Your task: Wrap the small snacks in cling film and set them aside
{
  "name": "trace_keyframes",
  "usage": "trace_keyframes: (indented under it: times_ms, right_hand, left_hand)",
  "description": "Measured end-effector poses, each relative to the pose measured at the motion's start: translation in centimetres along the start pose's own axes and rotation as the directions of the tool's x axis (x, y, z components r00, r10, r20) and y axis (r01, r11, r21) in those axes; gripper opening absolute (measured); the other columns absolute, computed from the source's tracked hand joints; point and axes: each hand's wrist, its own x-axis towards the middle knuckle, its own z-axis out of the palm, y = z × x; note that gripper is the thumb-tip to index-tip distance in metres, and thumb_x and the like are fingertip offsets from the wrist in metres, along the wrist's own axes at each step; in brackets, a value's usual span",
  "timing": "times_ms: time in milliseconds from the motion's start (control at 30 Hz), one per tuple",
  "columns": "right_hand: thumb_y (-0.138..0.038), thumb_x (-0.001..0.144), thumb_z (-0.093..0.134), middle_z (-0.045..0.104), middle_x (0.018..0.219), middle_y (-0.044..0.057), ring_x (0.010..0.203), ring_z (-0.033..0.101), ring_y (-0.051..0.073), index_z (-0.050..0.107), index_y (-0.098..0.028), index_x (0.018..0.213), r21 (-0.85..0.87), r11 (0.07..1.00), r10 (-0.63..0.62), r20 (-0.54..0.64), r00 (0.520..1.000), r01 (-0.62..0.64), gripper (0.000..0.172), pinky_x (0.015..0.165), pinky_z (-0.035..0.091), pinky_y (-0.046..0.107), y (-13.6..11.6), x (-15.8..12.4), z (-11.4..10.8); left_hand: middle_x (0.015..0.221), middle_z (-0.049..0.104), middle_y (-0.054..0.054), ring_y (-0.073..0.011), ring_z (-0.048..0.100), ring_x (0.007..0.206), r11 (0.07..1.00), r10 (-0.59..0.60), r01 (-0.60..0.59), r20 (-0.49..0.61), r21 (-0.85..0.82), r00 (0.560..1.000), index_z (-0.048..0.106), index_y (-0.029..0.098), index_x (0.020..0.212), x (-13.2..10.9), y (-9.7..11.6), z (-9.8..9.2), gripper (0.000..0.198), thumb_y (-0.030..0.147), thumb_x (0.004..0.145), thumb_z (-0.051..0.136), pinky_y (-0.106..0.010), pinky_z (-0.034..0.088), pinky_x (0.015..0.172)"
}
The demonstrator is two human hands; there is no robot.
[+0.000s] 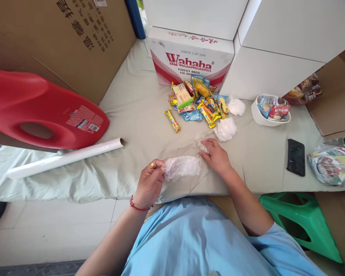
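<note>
My left hand [150, 183] is closed on one end of a crumpled clear plastic bag [181, 167] that lies on the cloth-covered surface [138, 115]. My right hand [216, 155] rests just right of the bag, its fingers pinched on another small piece of clear plastic [203, 147]. Beyond the hands lies a pile of wrapped snacks [197, 101], with one yellow snack bar [172, 120] apart at its left. Two more crumpled clear bags [225, 129] lie beside the pile.
A white roll [66, 158] lies at the left below a red plastic stool [43, 111]. A Wahaha water carton [189, 57] stands behind the snacks. At the right are a white bowl of snacks [269, 115], a black phone [295, 157], a filled plastic bag [332, 163] and a green stool [301, 220].
</note>
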Motion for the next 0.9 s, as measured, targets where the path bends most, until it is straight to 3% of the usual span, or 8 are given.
trace_keyframes:
  times_ms: [100,167,233,400,533,633,733,900]
  right_hand:
    - [-0.028,0.1,0.052,0.066,0.115,0.012,0.107,0.066,0.024,0.071,-0.022,0.118,-0.036,0.999,-0.026,-0.202,0.979,0.019,0.028,0.089,0.057,0.036,0.6,0.4,0.0]
    - [-0.031,0.101,0.05,0.064,0.118,0.013,0.111,0.064,0.025,0.07,-0.02,0.12,-0.034,0.999,-0.022,-0.363,0.931,0.011,0.029,0.091,0.056,0.037,1.2,0.5,-0.9]
    - [-0.036,0.099,0.056,0.06,0.128,0.017,0.105,0.065,0.026,0.068,-0.019,0.126,-0.044,0.999,0.007,-0.395,0.919,-0.027,0.035,0.086,0.057,0.039,1.6,0.4,-2.2]
    - [-0.041,0.096,0.063,0.054,0.142,0.018,0.073,0.059,0.016,0.065,-0.022,0.133,0.09,0.996,0.015,-0.324,0.946,0.015,0.041,0.073,0.055,0.038,-0.4,-2.2,-4.9]
    - [-0.04,0.094,0.069,0.061,0.134,0.014,0.093,0.061,0.023,0.069,-0.027,0.125,0.177,0.94,-0.28,-0.088,0.956,0.292,0.034,0.085,0.055,0.04,-2.5,-4.7,-4.3]
    - [-0.032,0.098,0.064,0.069,0.12,0.011,0.094,0.058,0.023,0.074,-0.026,0.113,0.159,0.922,-0.359,0.007,0.933,0.353,0.018,0.084,0.052,0.04,-2.2,-5.4,-2.9]
    - [-0.025,0.101,0.057,0.072,0.098,0.008,0.088,0.057,0.022,0.073,-0.024,0.102,0.244,0.919,-0.319,-0.006,0.948,0.311,0.017,0.079,0.048,0.036,-1.5,-5.6,-2.2]
    - [-0.038,0.102,0.059,0.062,0.081,0.002,0.071,0.055,0.015,0.07,-0.023,0.095,0.498,0.867,-0.076,0.104,0.992,0.014,0.02,0.066,0.043,0.029,-1.7,-6.1,-3.0]
  left_hand:
    - [0.07,0.057,0.002,-0.01,0.048,0.065,1.0,-0.012,0.012,-0.033,0.006,0.999,0.061,0.019,0.069,-0.4,0.0,-0.4,0.02,0.029,0.067,0.079,-0.023,0.039,0.062]
    - [0.069,0.055,0.003,-0.0097,0.048,0.064,1.0,-0.024,0.024,-0.035,-0.002,0.999,0.061,0.019,0.07,-0.5,0.0,-0.3,0.02,0.029,0.066,0.078,-0.023,0.04,0.062]
    - [0.069,0.054,0.003,-0.0097,0.049,0.065,0.999,-0.042,0.041,-0.022,-0.017,0.999,0.059,0.019,0.071,-0.3,0.0,0.1,0.021,0.029,0.067,0.077,-0.023,0.041,0.061]
    - [0.068,0.052,0.005,-0.0099,0.049,0.064,0.996,-0.083,0.083,0.008,-0.013,0.997,0.054,0.02,0.07,0.6,0.0,1.7,0.023,0.03,0.066,0.074,-0.024,0.045,0.061]
    - [0.065,0.053,0.005,-0.0097,0.049,0.061,0.995,-0.103,0.103,0.037,-0.008,0.994,0.054,0.02,0.071,1.3,0.0,2.3,0.024,0.031,0.065,0.074,-0.023,0.045,0.058]
    - [0.063,0.052,0.006,-0.0088,0.049,0.06,0.991,-0.13,0.131,0.042,-0.025,0.991,0.054,0.02,0.072,1.5,-0.1,2.3,0.026,0.032,0.066,0.076,-0.022,0.045,0.057]
    - [0.062,0.053,0.006,-0.0088,0.052,0.06,0.984,-0.172,0.174,0.052,-0.033,0.984,0.055,0.02,0.073,1.6,-0.3,1.9,0.029,0.034,0.067,0.079,-0.023,0.05,0.06]
    - [0.066,0.056,0.005,-0.0106,0.061,0.068,0.973,-0.229,0.23,0.061,-0.016,0.972,0.053,0.019,0.071,1.7,-0.8,1.5,0.034,0.036,0.068,0.082,-0.029,0.058,0.074]
